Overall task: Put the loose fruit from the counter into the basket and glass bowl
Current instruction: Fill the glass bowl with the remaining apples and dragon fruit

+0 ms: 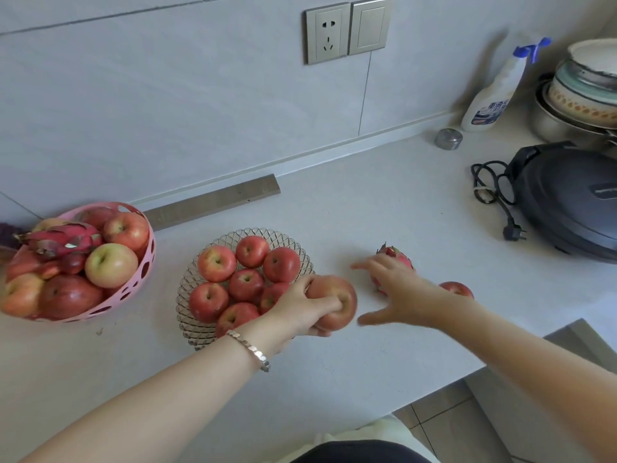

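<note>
My left hand (300,312) grips a red apple (337,299) at the right rim of the glass bowl (193,289), which holds several red apples. My right hand (397,292) hovers with fingers spread over a pink dragon fruit (394,253) lying on the counter, partly hiding it. Another loose apple (459,289) peeks out behind my right wrist. The pink basket (148,259) at the left is heaped with apples and a dragon fruit (63,242).
A dark electric cooker (567,198) with a coiled cord (494,192) sits at the right. Behind it stand stacked bowls (584,95), a spray bottle (497,91) and a small metal tin (448,139). The counter edge (467,372) drops off at the lower right.
</note>
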A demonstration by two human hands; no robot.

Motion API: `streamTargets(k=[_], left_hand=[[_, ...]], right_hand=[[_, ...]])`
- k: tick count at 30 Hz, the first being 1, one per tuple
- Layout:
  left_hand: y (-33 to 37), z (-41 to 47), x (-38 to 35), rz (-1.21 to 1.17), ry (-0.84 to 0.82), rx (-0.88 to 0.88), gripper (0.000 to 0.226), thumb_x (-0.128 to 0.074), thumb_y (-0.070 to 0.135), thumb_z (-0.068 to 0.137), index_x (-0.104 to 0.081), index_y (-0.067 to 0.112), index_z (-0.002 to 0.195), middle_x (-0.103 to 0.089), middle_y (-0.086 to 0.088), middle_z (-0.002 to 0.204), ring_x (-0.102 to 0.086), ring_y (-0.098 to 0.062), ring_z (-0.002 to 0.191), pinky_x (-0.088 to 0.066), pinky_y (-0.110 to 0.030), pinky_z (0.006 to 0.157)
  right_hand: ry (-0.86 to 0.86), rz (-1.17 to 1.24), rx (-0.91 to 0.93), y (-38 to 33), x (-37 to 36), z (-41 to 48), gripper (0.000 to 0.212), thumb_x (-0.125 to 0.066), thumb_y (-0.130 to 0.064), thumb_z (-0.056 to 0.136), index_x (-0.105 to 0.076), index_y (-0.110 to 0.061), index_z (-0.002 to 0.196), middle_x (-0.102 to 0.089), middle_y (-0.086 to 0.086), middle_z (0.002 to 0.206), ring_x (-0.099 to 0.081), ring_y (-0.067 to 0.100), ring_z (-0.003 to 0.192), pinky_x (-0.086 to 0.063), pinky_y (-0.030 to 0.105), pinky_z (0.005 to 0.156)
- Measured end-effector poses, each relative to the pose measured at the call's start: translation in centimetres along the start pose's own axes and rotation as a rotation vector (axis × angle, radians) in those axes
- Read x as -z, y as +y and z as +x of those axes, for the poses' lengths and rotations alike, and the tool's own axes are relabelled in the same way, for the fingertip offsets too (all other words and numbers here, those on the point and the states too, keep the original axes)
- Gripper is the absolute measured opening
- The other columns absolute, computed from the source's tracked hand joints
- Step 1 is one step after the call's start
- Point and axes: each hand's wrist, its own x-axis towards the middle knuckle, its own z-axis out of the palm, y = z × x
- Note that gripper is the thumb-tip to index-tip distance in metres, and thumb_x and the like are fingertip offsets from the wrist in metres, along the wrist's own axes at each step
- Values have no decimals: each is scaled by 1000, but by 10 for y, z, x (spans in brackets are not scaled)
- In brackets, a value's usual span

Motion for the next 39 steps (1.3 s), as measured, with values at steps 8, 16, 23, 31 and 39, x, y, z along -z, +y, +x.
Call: streamTargets(k=[8, 16, 23, 31, 39], left_hand=[[-5, -3, 20, -83, -53, 55, 36, -59, 10, 81, -55, 28, 111, -48, -10, 121, -57, -30, 98, -57, -35, 66], [-17, -5, 39, -175, 34, 64, 45, -77, 17, 73, -53, 28, 109, -52, -10, 121, -65, -36, 94, -55, -33, 60], [-15, -3, 93, 194, 392, -161, 56, -79, 22, 70, -53, 29, 120, -51, 5, 115, -56, -20, 102, -60, -37, 62], [-29, 3, 128, 371, 435, -150, 56, -76, 27, 74, -45, 25, 121, -43, 6, 109, -53, -9, 86, -60, -42, 66], [-34, 4, 137, 653, 528, -52, 59, -52, 50, 85, -35, 26, 135, -34, -13, 132, -48, -32, 116, -42, -39, 97]], right_hand=[[-112, -285, -759, 99, -30, 9, 55, -56, -26, 81, -34, -13, 130, -33, 13, 125, -46, 39, 114, -44, 41, 89], [-143, -49, -609, 75, -15, 4, 60, -67, -42, 63, -44, -24, 115, -52, 8, 106, -63, 23, 81, -55, 29, 66], [40, 245, -350, 1, 7, 25, 58, -71, -48, 56, -44, -32, 104, -50, -3, 101, -57, 16, 80, -50, 26, 53], [35, 146, -188, -48, -2, 61, 68, -73, -50, 60, -42, -31, 118, -50, 1, 110, -59, 17, 89, -53, 27, 72], [47, 182, -129, -60, -11, 75, 72, -73, -49, 58, -41, -32, 120, -47, -2, 108, -58, 17, 91, -54, 33, 80]])
